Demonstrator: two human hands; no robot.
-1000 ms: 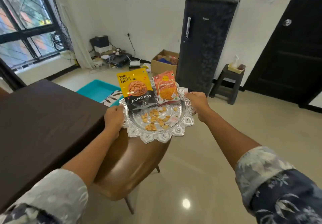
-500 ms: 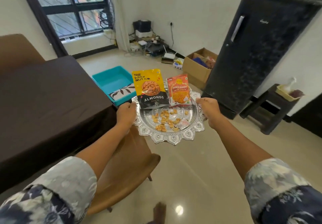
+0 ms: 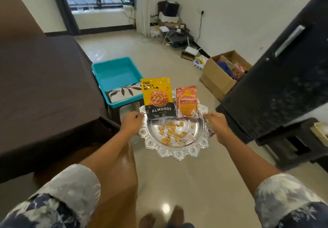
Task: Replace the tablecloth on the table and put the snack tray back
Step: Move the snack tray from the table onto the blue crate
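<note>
Both hands, left hand (image 3: 132,124) and right hand (image 3: 215,125), are grasping the snack tray (image 3: 174,149) by its rim; the tablecloth (image 3: 44,86) is already lying on the table. I judge the tray is going back; next it needs a level carry.

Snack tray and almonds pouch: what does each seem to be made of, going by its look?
The snack tray looks like silver-toned metal, though metallised plastic cannot be ruled out: it is mirror-bright, with an embossed, scalloped rim that catches sharp glints. The almonds pouch looks like glossy printed plastic film: there is a sheen across its yellow top, and the top edge is flat and sealed.
</note>
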